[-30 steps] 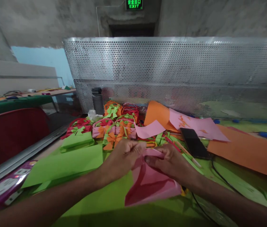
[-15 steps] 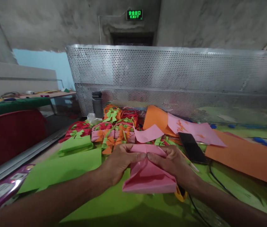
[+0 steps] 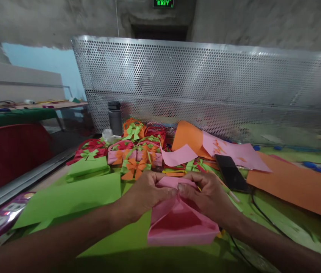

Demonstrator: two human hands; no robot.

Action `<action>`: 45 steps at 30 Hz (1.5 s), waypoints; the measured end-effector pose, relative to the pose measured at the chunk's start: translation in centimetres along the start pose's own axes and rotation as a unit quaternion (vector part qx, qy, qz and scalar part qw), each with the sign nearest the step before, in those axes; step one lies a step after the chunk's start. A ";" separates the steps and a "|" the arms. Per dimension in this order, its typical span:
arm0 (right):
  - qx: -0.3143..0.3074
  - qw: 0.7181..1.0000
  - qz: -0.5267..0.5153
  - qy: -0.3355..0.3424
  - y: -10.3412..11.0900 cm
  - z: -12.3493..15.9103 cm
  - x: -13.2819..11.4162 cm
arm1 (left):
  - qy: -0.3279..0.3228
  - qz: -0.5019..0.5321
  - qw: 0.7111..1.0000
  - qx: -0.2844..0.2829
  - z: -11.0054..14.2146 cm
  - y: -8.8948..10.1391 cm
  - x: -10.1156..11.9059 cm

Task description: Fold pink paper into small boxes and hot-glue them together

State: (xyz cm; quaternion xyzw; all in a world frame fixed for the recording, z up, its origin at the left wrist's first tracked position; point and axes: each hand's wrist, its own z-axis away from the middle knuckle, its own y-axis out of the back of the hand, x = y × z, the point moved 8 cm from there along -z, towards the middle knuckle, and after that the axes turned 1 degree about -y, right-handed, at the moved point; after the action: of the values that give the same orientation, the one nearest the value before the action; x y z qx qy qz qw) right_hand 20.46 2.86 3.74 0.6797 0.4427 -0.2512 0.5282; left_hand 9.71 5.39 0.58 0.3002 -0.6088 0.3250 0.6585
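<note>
Both hands grip a folded pink paper bag (image 3: 181, 231) at its far end, above the green table surface. My left hand (image 3: 149, 193) is closed on the left side, thumb pressed on the top fold. From the right, my right hand (image 3: 205, 193) pinches the same fold, its thumb almost meeting the left one. The bag's near end gapes in a triangle, showing a darker pink inside. Just beyond the hands lie small finished bags with an orange bow (image 3: 134, 168) and a green bow (image 3: 89, 154). The fingers under the paper are hidden.
Green sheets (image 3: 72, 197) lie on the left by a folded green bag (image 3: 88, 168). A black phone (image 3: 231, 173) with a cable, orange sheets (image 3: 293, 189) and a pink sheet (image 3: 237, 151) are right. A dark bottle (image 3: 115, 118) stands before the perforated metal panel (image 3: 205, 87).
The pink bag's near end has opened wider and now shows its inside. My thumbs have shifted slightly on the fold. The view has tilted down a little.
</note>
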 end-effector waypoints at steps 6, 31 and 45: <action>0.001 1.000 0.027 0.005 0.0 0.2 -0.3 | -0.009 -0.068 0.997 -0.020 0.3 -0.3 0.7; 0.083 0.993 0.050 0.066 1.7 0.4 -1.9 | 0.069 0.071 0.995 -0.022 0.9 0.8 -1.9; 0.061 0.989 0.110 0.077 -0.3 1.4 -3.5 | 0.012 -0.004 0.997 -0.070 3.2 1.4 -3.6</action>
State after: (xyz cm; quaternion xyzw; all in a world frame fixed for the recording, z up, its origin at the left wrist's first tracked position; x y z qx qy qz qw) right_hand 18.71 0.31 6.03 0.7727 0.3881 -0.1653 0.4743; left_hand 6.53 3.49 -2.76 0.2521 -0.6212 0.2824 0.6862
